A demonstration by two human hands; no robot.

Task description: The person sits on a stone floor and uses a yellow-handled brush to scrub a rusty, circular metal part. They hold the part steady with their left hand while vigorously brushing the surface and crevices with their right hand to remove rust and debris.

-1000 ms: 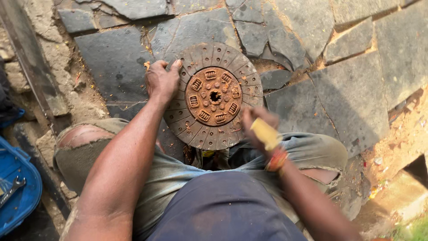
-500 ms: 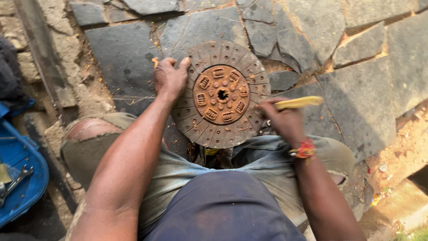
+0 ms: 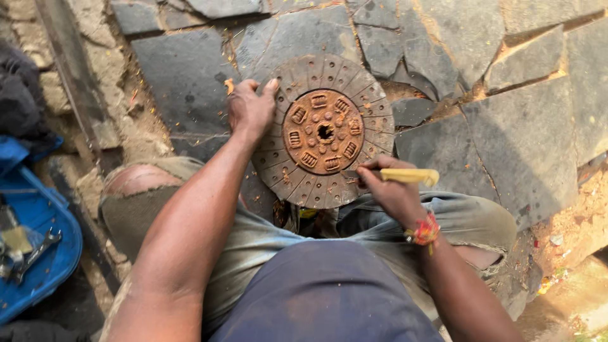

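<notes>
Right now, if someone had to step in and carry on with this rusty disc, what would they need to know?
Left hand: gripping the upper left rim of the round, rusty metal clutch disc, which stands tilted on the grey stone paving in front of the knees.
Right hand: closed on a yellow-handled tool, its tip at the disc's lower right edge.
Nearby: a blue plastic tray holding a metal spanner, at the left.
Done: no part looks removed; the rusty centre hub is still in place.
Left: I'd guess the work at the disc's edge is only partway through.
</notes>
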